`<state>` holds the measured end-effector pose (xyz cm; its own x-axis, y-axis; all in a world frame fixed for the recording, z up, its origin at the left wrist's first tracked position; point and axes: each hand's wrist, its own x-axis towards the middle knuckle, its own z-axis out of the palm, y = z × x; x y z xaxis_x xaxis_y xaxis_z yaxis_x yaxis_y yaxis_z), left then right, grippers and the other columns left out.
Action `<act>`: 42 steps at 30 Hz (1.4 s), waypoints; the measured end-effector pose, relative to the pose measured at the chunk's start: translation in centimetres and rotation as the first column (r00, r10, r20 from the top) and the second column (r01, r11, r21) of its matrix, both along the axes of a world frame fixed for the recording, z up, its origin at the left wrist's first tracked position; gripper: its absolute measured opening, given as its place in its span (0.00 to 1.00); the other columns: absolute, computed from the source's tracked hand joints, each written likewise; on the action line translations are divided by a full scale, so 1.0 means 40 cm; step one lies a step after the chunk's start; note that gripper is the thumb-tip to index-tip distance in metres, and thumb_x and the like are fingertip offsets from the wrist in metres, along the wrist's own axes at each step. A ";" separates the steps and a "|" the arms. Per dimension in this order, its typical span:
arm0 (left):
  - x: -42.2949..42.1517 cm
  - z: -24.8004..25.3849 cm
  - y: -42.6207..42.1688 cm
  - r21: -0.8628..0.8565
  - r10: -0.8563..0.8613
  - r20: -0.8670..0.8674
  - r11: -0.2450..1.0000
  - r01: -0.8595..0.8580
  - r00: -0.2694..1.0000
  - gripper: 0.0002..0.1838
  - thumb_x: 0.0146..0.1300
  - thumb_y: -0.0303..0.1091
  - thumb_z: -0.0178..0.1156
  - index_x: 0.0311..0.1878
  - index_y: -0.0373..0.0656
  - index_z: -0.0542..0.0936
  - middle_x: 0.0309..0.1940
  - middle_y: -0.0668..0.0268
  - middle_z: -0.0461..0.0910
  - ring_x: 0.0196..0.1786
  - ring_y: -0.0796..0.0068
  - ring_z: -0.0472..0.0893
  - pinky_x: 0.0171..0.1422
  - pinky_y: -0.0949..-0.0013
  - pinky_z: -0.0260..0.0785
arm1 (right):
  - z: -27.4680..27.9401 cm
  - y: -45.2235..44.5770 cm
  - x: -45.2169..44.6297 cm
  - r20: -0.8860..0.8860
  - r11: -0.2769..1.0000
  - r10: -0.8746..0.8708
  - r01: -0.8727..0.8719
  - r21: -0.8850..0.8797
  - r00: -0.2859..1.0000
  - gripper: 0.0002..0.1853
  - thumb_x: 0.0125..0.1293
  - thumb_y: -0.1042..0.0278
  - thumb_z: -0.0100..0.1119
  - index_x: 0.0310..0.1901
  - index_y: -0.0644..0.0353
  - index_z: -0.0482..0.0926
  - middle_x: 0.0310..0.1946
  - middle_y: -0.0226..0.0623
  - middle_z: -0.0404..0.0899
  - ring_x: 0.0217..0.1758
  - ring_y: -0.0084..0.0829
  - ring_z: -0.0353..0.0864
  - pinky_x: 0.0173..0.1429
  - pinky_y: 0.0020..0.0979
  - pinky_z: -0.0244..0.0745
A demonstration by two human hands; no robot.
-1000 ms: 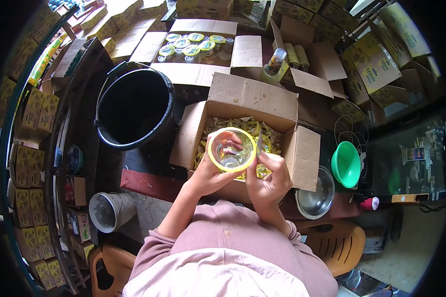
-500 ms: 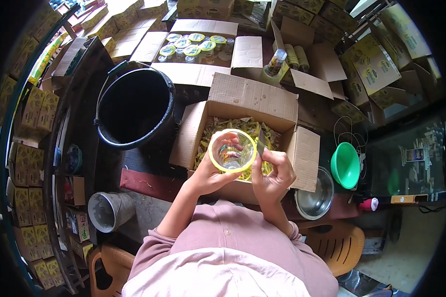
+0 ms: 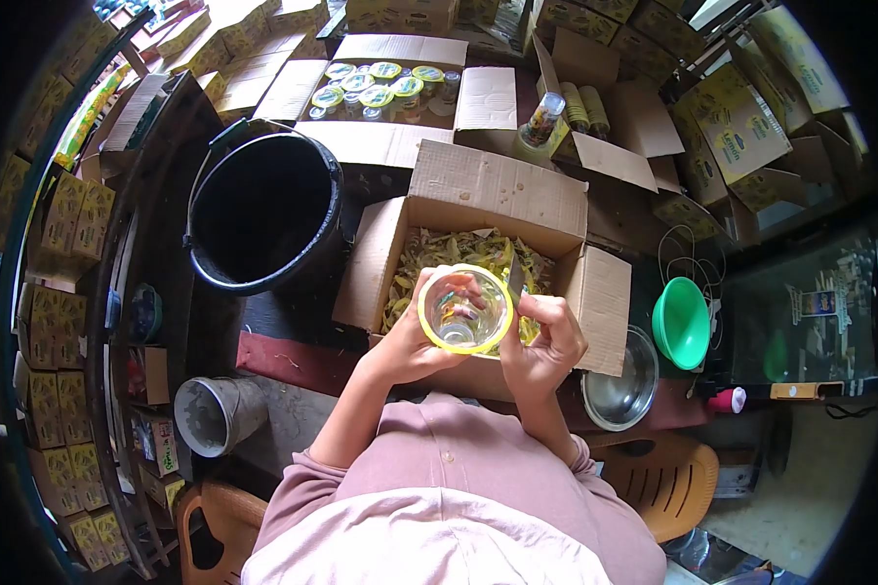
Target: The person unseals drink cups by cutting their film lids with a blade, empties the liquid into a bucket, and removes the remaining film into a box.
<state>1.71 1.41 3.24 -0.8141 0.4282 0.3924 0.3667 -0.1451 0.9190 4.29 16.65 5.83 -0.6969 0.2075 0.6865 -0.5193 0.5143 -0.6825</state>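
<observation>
My left hand point(image 3: 407, 341) is wrapped round a clear plastic cup point(image 3: 465, 310) with a yellow rim, its open mouth tilted up towards me. Nothing but coloured reflections or print shows inside it. In my right hand point(image 3: 544, 341), closed at the cup's right side, is a knife point(image 3: 516, 270) whose flat dark blade points up beside the yellow rim. My fingers hide its handle. Beneath both hands stands an open cardboard box point(image 3: 498, 185) holding a heap of yellow-green strips or scraps point(image 3: 429, 258).
A large black bucket point(image 3: 197, 255) stands left of the box, a grey bucket point(image 3: 201, 417) lower left. Behind is a carton point(image 3: 486, 97) of yellow-lidded cups. To the right are a glass bowl point(image 3: 622, 390) and a green bowl point(image 3: 682, 325). Stacked boxes point(image 3: 735, 136) line the sides.
The cup has shifted slightly right and down in my left hand, with its mouth turned a little. My right hand and the knife stay at its rim, nearly in place.
</observation>
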 end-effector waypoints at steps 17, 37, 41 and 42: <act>-0.002 -0.035 0.025 0.456 -0.237 0.354 0.888 0.055 0.905 0.34 0.56 0.31 0.52 0.65 0.39 0.52 0.59 0.58 0.60 0.62 0.68 0.63 0.66 0.66 0.57 | 0.008 -0.018 0.013 0.053 0.998 -0.060 0.060 -0.007 0.997 0.08 0.46 0.82 0.63 0.30 0.64 0.76 0.26 0.38 0.78 0.28 0.30 0.80 0.33 0.27 0.74; -0.001 -0.031 0.005 0.048 -0.083 0.150 0.996 0.077 0.985 0.40 0.49 0.29 0.66 0.63 0.39 0.55 0.56 0.59 0.62 0.60 0.69 0.65 0.65 0.66 0.57 | -0.007 0.004 -0.001 0.018 1.000 0.028 -0.028 -0.007 0.999 0.09 0.47 0.86 0.61 0.32 0.66 0.75 0.26 0.37 0.75 0.30 0.25 0.76 0.35 0.23 0.72; 0.002 -0.011 0.003 0.101 -0.126 0.188 0.989 0.109 0.974 0.38 0.47 0.28 0.65 0.61 0.39 0.57 0.53 0.60 0.65 0.57 0.69 0.68 0.64 0.67 0.58 | -0.004 0.007 -0.001 0.031 0.997 0.073 -0.071 -0.041 0.997 0.09 0.46 0.87 0.60 0.31 0.66 0.75 0.26 0.36 0.75 0.31 0.24 0.76 0.36 0.22 0.72; 0.000 -0.007 0.000 0.096 -0.130 0.192 0.989 0.114 0.973 0.38 0.46 0.27 0.64 0.61 0.39 0.58 0.53 0.61 0.66 0.57 0.70 0.69 0.64 0.67 0.58 | -0.004 0.007 -0.001 0.031 0.997 0.072 -0.071 -0.028 0.997 0.09 0.46 0.87 0.61 0.31 0.67 0.75 0.26 0.37 0.75 0.31 0.24 0.76 0.36 0.22 0.72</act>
